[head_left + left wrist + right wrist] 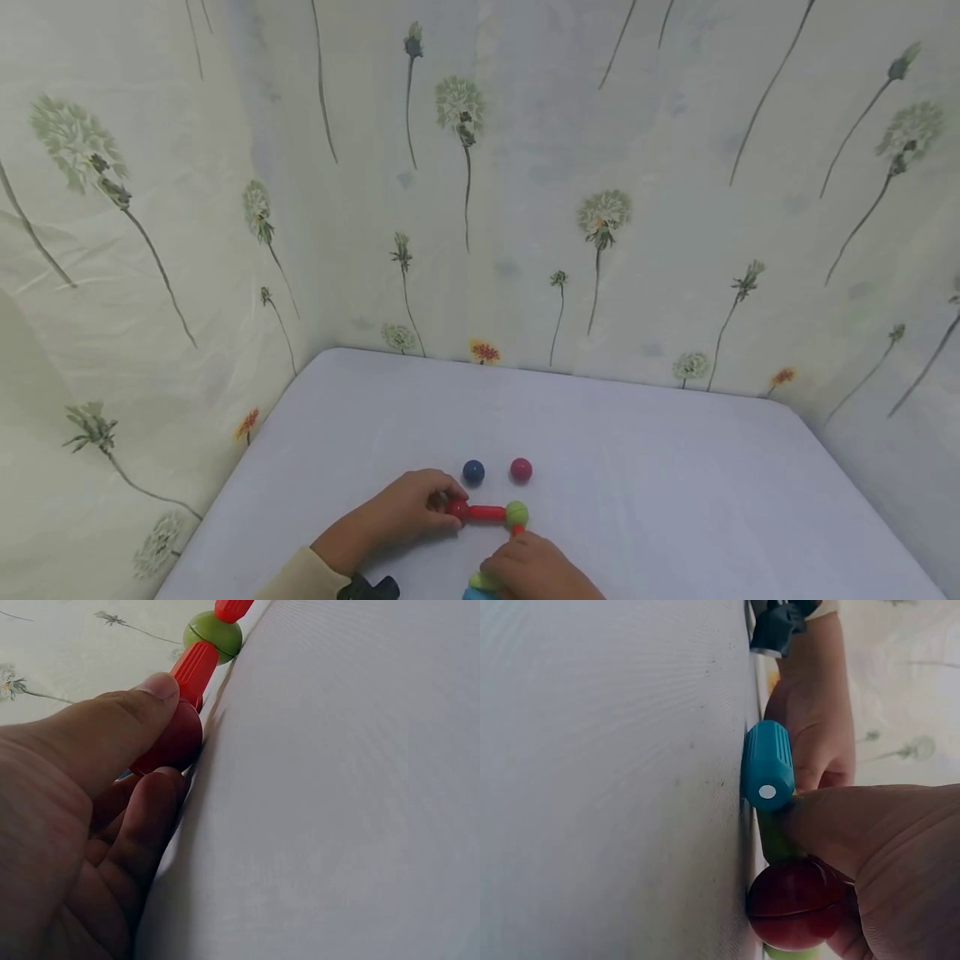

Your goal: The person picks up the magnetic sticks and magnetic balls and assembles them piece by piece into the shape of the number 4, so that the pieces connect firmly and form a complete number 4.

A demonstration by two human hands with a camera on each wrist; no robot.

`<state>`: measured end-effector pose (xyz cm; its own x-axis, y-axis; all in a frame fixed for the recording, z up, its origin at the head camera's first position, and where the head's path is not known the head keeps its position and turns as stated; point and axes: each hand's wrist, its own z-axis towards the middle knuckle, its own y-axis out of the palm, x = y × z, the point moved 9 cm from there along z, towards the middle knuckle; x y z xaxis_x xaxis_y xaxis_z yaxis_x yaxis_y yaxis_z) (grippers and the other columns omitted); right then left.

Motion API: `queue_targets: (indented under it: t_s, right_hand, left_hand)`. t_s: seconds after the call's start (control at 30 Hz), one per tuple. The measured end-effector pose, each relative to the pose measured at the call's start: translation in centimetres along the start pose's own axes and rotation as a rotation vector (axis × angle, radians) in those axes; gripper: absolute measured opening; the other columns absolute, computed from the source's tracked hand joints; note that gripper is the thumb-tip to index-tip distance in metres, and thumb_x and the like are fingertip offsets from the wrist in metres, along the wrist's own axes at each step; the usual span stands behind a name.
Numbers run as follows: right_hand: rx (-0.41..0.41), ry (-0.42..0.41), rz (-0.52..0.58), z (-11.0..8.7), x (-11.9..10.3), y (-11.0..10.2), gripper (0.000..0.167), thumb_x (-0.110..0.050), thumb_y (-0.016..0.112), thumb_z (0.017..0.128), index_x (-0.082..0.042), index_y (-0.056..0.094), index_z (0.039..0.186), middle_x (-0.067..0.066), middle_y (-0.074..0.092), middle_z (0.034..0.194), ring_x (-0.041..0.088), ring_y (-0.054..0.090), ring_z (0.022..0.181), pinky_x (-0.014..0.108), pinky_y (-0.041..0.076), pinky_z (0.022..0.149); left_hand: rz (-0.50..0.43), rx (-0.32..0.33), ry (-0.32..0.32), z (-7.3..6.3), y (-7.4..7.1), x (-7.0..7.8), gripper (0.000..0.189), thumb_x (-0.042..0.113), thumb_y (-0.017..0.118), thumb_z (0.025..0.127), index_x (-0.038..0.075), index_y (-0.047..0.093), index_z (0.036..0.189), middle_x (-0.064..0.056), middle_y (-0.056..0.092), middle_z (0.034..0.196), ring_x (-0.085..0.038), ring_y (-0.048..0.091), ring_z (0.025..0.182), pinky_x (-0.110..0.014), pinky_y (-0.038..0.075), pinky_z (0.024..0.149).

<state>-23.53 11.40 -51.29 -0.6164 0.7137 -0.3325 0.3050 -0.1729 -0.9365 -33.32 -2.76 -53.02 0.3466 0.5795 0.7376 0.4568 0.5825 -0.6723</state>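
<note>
In the head view my left hand (408, 508) pinches a red ball (457, 509) between thumb and fingers. A red stick (487, 513) joins that ball to a green ball (517, 513), from which a second red stick (518, 529) runs toward my right hand (540, 568). The right hand grips a green stick (776, 840), its thumb lying along it. Against the green stick sits another red ball (795, 904), partly covered by the hand. A teal stick (768, 765) with a white dot on its end lies at the thumb tip.
Beyond the hands, a loose blue ball (473, 472) and a pinkish-red ball (521, 470) rest on the white table (675, 492). Curtains (525, 167) with dandelion prints stand around the table's back and sides. A black device (369, 588) is at the left wrist.
</note>
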Motion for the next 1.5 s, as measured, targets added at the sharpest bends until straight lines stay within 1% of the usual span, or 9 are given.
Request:
queue_targets:
  t_s: [0.23, 0.4, 0.6, 0.7, 0.87, 0.97, 1.23, 1.4, 1.5]
  right_hand:
    - [-0.008, 0.027, -0.039, 0.2, 0.0, 0.0, 0.028, -0.033, 0.081, 0.092, -0.025, 0.076, 0.118, -0.021, 0.063, 0.087, -0.002, 0.048, 0.08, 0.02, 0.05, 0.081]
    - [-0.021, 0.051, -0.054, 0.2, 0.0, 0.1, 0.035, -0.039, 0.085, 0.087, -0.027, 0.075, 0.119, -0.022, 0.061, 0.086, -0.003, 0.05, 0.08, 0.023, 0.052, 0.085]
    - [-0.04, 0.056, 0.004, 0.2, -0.1, 0.3, 0.041, -0.044, 0.086, 0.085, -0.024, 0.075, 0.12, -0.02, 0.06, 0.086, -0.003, 0.051, 0.078, 0.023, 0.054, 0.084]
    - [-0.044, 0.05, 0.015, 0.3, -0.3, 0.3, 0.038, -0.042, 0.084, 0.087, -0.023, 0.075, 0.119, -0.019, 0.06, 0.086, -0.003, 0.05, 0.077, 0.022, 0.053, 0.083]
    - [-0.032, 0.05, 0.009, 0.1, -0.4, 0.4, 0.036, -0.043, 0.082, 0.09, -0.025, 0.075, 0.119, -0.021, 0.062, 0.089, -0.003, 0.051, 0.08, 0.025, 0.054, 0.088]
    - [-0.027, 0.064, 0.005, 0.1, -0.2, 0.4, 0.038, -0.044, 0.083, 0.088, -0.026, 0.074, 0.12, -0.021, 0.064, 0.092, -0.003, 0.052, 0.083, 0.027, 0.055, 0.09]
    - [-0.039, 0.083, 0.023, 0.3, 0.3, 0.7, 0.032, -0.038, 0.083, 0.089, -0.025, 0.076, 0.118, -0.02, 0.066, 0.092, -0.002, 0.053, 0.081, 0.025, 0.055, 0.085]
    - [-0.025, 0.105, 0.066, 0.4, 0.9, 0.4, 0.033, -0.035, 0.084, 0.089, -0.026, 0.076, 0.119, -0.02, 0.07, 0.095, -0.001, 0.058, 0.083, 0.026, 0.057, 0.085]
    - [-0.019, 0.144, 0.119, 0.4, 1.4, 0.1, 0.031, -0.03, 0.084, 0.09, -0.026, 0.077, 0.119, -0.02, 0.072, 0.098, 0.0, 0.061, 0.084, 0.028, 0.059, 0.085]
  left_hand:
    - [0.002, 0.002, -0.01, 0.0, -0.1, 0.0, 0.031, 0.033, 0.085, 0.089, 0.03, 0.074, 0.118, 0.015, 0.063, 0.096, -0.006, 0.057, 0.086, -0.025, 0.05, 0.077]
    - [-0.003, -0.001, -0.013, 0.0, -0.1, -0.1, 0.031, 0.034, 0.084, 0.089, 0.03, 0.074, 0.118, 0.014, 0.063, 0.097, -0.006, 0.058, 0.087, -0.025, 0.05, 0.077]
    - [0.016, 0.001, -0.008, 0.2, 0.0, -0.3, 0.031, 0.033, 0.084, 0.09, 0.03, 0.074, 0.118, 0.015, 0.063, 0.097, -0.005, 0.057, 0.087, -0.025, 0.05, 0.078]
    - [0.02, 0.002, -0.005, 0.3, 0.1, -0.4, 0.031, 0.034, 0.084, 0.089, 0.03, 0.073, 0.118, 0.016, 0.063, 0.097, -0.005, 0.057, 0.087, -0.025, 0.05, 0.079]
    - [0.021, 0.006, 0.01, 0.2, 0.0, -0.4, 0.031, 0.035, 0.085, 0.089, 0.03, 0.074, 0.118, 0.018, 0.064, 0.099, -0.004, 0.058, 0.087, -0.024, 0.051, 0.08]
    - [0.014, 0.006, 0.01, 0.1, 0.0, -0.3, 0.031, 0.035, 0.085, 0.088, 0.03, 0.074, 0.117, 0.018, 0.064, 0.099, -0.004, 0.058, 0.087, -0.024, 0.051, 0.08]
    - [0.002, 0.002, -0.005, 0.0, 0.1, -0.4, 0.031, 0.034, 0.085, 0.088, 0.032, 0.074, 0.117, 0.016, 0.064, 0.097, -0.006, 0.058, 0.087, -0.025, 0.05, 0.078]
    - [-0.006, 0.004, 0.004, 0.1, 0.0, -0.2, 0.03, 0.032, 0.085, 0.088, 0.03, 0.075, 0.116, 0.016, 0.064, 0.095, -0.005, 0.058, 0.086, -0.025, 0.049, 0.077]
    - [-0.01, 0.004, 0.012, 0.1, 0.0, -0.2, 0.03, 0.032, 0.085, 0.089, 0.029, 0.075, 0.117, 0.016, 0.064, 0.095, -0.005, 0.058, 0.085, -0.025, 0.049, 0.077]
